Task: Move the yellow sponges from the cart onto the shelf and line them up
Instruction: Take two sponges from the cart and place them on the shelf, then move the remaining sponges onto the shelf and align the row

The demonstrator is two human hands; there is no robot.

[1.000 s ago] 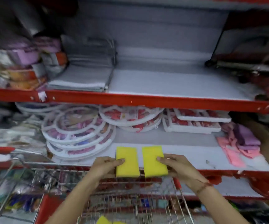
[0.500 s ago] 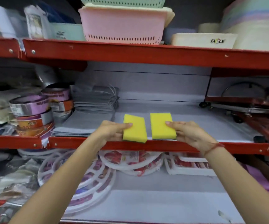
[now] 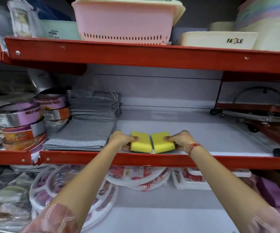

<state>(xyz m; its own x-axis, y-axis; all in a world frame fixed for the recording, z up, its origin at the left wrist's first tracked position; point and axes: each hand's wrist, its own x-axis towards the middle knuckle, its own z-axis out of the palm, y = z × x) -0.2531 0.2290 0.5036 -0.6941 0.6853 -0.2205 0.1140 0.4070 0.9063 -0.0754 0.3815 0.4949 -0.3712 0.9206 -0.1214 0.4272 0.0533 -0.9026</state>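
Note:
Two yellow sponges with dark green undersides sit side by side at the front of the grey shelf, just behind its red lip. My left hand grips the left sponge with the thumb on top. My right hand grips the right sponge the same way. A narrow gap separates the two sponges. The cart is out of view.
Folded grey cloths lie just left of my left hand. Stacked foil-tape rolls stand further left. A red-framed metal trolley fills the shelf's right end. Baskets sit on the shelf above, round white racks below.
Both hands carried the sponges up from cart level and forward onto the middle shelf. The sponges now rest low on the shelf surface instead of hovering above its lip.

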